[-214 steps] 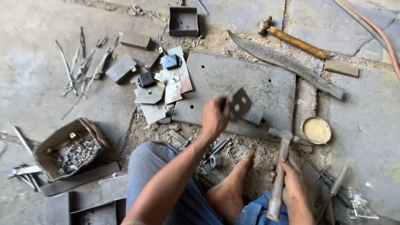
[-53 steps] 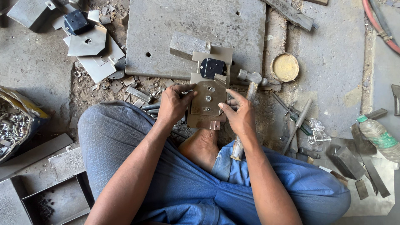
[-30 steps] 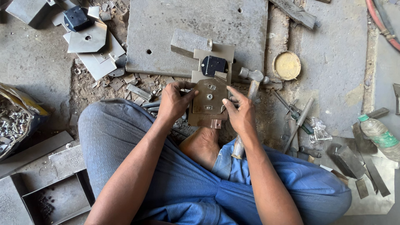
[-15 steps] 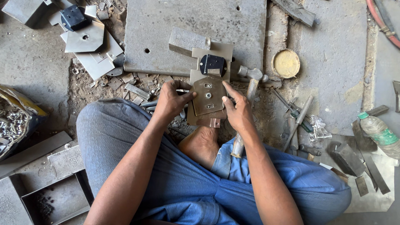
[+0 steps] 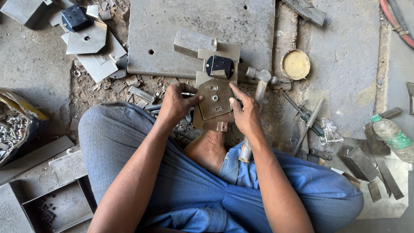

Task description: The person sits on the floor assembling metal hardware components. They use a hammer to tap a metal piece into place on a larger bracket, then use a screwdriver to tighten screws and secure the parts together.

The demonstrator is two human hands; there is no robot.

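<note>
Both hands pinching a brown metal plate (image 5: pixel 215 98), left hand (image 5: pixel 176 105) gripping its left edge, right hand (image 5: pixel 244 114) clamping the right, hammer (image 5: pixel 257 88) lying just beside.

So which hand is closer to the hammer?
The right hand. It rests on the metal plate just beside the hammer; the left hand grips the plate's far edge, farther off.
</note>
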